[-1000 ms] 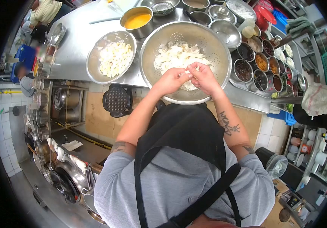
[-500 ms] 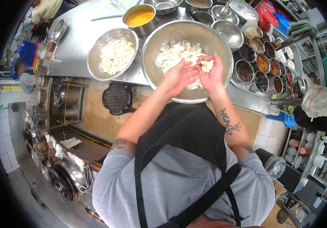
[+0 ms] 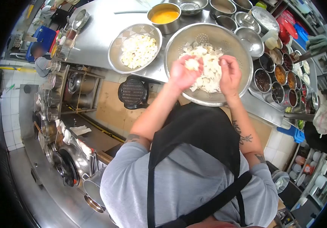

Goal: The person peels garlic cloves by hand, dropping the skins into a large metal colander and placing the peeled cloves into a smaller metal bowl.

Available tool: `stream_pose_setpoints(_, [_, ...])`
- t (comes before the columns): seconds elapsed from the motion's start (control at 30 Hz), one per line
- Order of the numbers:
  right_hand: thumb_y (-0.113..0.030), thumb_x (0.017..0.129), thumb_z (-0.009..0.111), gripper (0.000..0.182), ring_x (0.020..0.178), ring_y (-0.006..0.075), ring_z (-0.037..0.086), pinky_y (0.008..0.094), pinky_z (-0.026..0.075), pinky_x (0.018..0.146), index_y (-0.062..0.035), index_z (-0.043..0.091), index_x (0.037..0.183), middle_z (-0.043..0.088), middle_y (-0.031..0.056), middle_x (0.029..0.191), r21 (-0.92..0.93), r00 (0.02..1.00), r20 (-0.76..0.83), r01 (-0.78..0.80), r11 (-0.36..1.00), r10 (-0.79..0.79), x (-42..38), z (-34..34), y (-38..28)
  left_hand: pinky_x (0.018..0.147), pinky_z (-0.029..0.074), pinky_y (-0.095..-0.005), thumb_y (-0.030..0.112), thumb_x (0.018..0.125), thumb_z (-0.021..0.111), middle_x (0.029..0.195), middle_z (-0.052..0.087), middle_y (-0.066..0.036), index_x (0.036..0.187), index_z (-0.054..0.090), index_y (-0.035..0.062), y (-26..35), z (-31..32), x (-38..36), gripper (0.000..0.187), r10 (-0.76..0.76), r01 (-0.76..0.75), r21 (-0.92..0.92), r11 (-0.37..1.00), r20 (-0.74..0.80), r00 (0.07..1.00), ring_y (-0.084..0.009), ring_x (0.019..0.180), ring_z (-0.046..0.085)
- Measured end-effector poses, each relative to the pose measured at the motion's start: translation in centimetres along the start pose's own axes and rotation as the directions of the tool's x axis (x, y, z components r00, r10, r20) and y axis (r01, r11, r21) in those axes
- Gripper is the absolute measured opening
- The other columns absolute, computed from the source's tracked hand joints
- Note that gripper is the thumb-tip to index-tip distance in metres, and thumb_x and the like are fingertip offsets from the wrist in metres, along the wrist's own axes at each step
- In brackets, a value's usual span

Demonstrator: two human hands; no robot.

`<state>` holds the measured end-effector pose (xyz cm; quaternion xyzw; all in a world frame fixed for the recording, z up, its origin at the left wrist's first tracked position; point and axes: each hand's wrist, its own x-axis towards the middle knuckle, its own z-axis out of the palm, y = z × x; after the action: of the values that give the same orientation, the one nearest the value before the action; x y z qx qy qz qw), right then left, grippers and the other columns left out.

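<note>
My left hand [image 3: 183, 73] is turned palm up over the large perforated colander [image 3: 170, 66], its fingers curled around a few pale garlic cloves [image 3: 192, 64]. My right hand [image 3: 230, 76] is over the right side of the same colander. Its fingers are bent in towards the thumb, and whatever lies between them is hidden. Beneath both hands, whitish garlic cloves and papery skins [image 3: 210, 78] are heaped in the colander. To the left, a smaller perforated colander [image 3: 114, 57] holds many peeled garlic cloves [image 3: 138, 52].
A pot of orange-yellow liquid [image 3: 165, 17] stands behind the two colanders. Metal bowls [image 3: 250, 41] and several containers of ingredients [image 3: 263, 80] crowd the right. A black stool [image 3: 133, 93] is below the steel table [image 3: 95, 41]. Another person [image 3: 42, 64] is at far left.
The garlic cloves seen in my right hand earlier now show in my left palm. My hands have moved apart, and the view has shifted so the table appears further right.
</note>
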<state>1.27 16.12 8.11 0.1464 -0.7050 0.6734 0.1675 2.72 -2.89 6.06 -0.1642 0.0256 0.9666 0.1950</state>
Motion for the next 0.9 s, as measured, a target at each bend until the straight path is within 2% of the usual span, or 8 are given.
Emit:
stream_pose_setpoints(0.1, [-0.015, 0.096, 0.062, 0.017, 0.084, 0.0127, 0.061, 0.0268, 0.050, 0.075, 0.0009, 0.064, 0.100, 0.065, 0.0059, 0.093, 0.012, 0.975, -0.030, -0.221, 0.975, 0.221, -0.5, -2.2, 2.6, 0.086, 0.051, -0.0427, 0.019, 0.097, 0.046, 0.104, 0.060, -0.018, 0.102, 0.055, -0.0006, 8.4, 0.1, -1.4, 0.022, 0.169, -0.163, -0.059, 0.985, 0.116, 0.979, -0.0303, 0.096, 0.058])
stream_pose_setpoints(0.2, [-0.018, 0.096, 0.064, 0.019, 0.081, 0.0111, 0.061, 0.0261, 0.050, 0.073, 0.0004, 0.065, 0.100, 0.066, 0.0034, 0.089, 0.017, 0.934, -0.013, -0.357, 0.934, 0.357, -0.4, -2.9, 3.5, 0.094, 0.048, -0.0461, 0.024, 0.101, 0.041, 0.117, 0.060, -0.019, 0.116, 0.056, 0.0000, 16.5, -0.6, -2.5, 0.032, 0.534, -0.498, 0.329, 0.802, -0.022, 0.845, -0.0315, 0.101, 0.059])
stream_pose_setpoints(0.3, [-0.017, 0.094, 0.063, 0.020, 0.080, 0.0113, 0.062, 0.0269, 0.051, 0.071, 0.0013, 0.066, 0.101, 0.067, 0.0046, 0.089, -0.041, 0.888, 0.024, -0.459, 0.888, 0.460, -0.2, -3.2, 3.9, 0.099, 0.045, -0.0477, 0.025, 0.100, 0.044, 0.126, 0.058, -0.020, 0.130, 0.052, -0.0006, 17.0, 3.5, -3.7, 0.040, 0.760, -0.372, 0.719, 0.587, -0.330, 0.560, -0.0319, 0.107, 0.058])
stream_pose_setpoints(0.4, [-0.018, 0.092, 0.064, 0.022, 0.082, 0.0146, 0.065, 0.0291, 0.052, 0.072, 0.0018, 0.067, 0.100, 0.068, 0.0063, 0.090, -0.259, 0.880, 0.066, -0.439, 0.860, 0.470, 1.5, -4.2, 5.7, 0.098, 0.047, -0.0452, 0.019, 0.097, 0.054, 0.129, 0.060, -0.017, 0.141, 0.041, 0.0007, 17.5, 1.7, -1.3, 0.050, 0.956, -0.155, 0.980, 0.122, -0.074, 0.284, -0.0341, 0.115, 0.060])
stream_pose_setpoints(0.53, [-0.019, 0.086, 0.067, 0.024, 0.086, 0.0194, 0.067, 0.0324, 0.053, 0.074, 0.0010, 0.069, 0.101, 0.070, 0.0092, 0.091, -0.441, 0.823, 0.075, -0.479, 0.759, 0.564, 4.4, -5.4, 8.4, 0.090, 0.050, -0.0321, 0.022, 0.094, 0.061, 0.107, 0.070, -0.016, 0.119, 0.062, -0.0006, 10.8, 3.5, 0.5, 0.034, 0.572, -0.236, 0.892, -0.386, 0.432, 0.697, -0.0215, 0.103, 0.066])
stream_pose_setpoints(0.73, [-0.022, 0.086, 0.070, 0.044, 0.092, 0.0190, 0.064, 0.0371, 0.052, 0.075, -0.0077, 0.057, 0.126, 0.067, 0.0057, 0.108, -0.354, 0.348, 0.262, -0.833, 0.426, 0.900, 4.9, -2.3, 5.5, 0.092, 0.051, -0.0409, 0.037, 0.090, 0.065, 0.122, 0.065, -0.020, 0.132, 0.055, 0.0020, 4.4, -2.3, 8.0, 0.055, 0.332, 0.215, 0.733, -0.646, 0.016, 0.943, -0.0323, 0.109, 0.065])
stream_pose_setpoints(0.8, [-0.022, 0.087, 0.070, 0.050, 0.092, 0.0182, 0.064, 0.0368, 0.052, 0.073, -0.0099, 0.052, 0.132, 0.065, 0.0039, 0.110, -0.370, 0.292, 0.315, -0.838, 0.400, 0.903, 4.6, -1.8, 6.1, 0.092, 0.052, -0.0398, 0.037, 0.091, 0.066, 0.123, 0.065, -0.020, 0.133, 0.054, 0.0020, 3.1, -3.5, 8.3, 0.056, 0.140, 0.022, 0.533, -0.846, 0.181, 0.973, -0.0298, 0.110, 0.064])
stream_pose_setpoints(0.9, [-0.017, 0.088, 0.069, 0.046, 0.093, 0.0174, 0.065, 0.0353, 0.054, 0.072, -0.0094, 0.053, 0.130, 0.066, 0.0050, 0.109, -0.316, 0.263, 0.336, -0.873, 0.372, 0.904, 4.3, -1.9, 5.6, 0.089, 0.055, -0.0366, 0.028, 0.097, 0.060, 0.123, 0.065, -0.016, 0.134, 0.053, 0.0016, 1.8, -1.6, 8.4, 0.046, 0.080, 0.270, 0.956, -0.112, -0.262, 0.962, -0.0234, 0.107, 0.066])
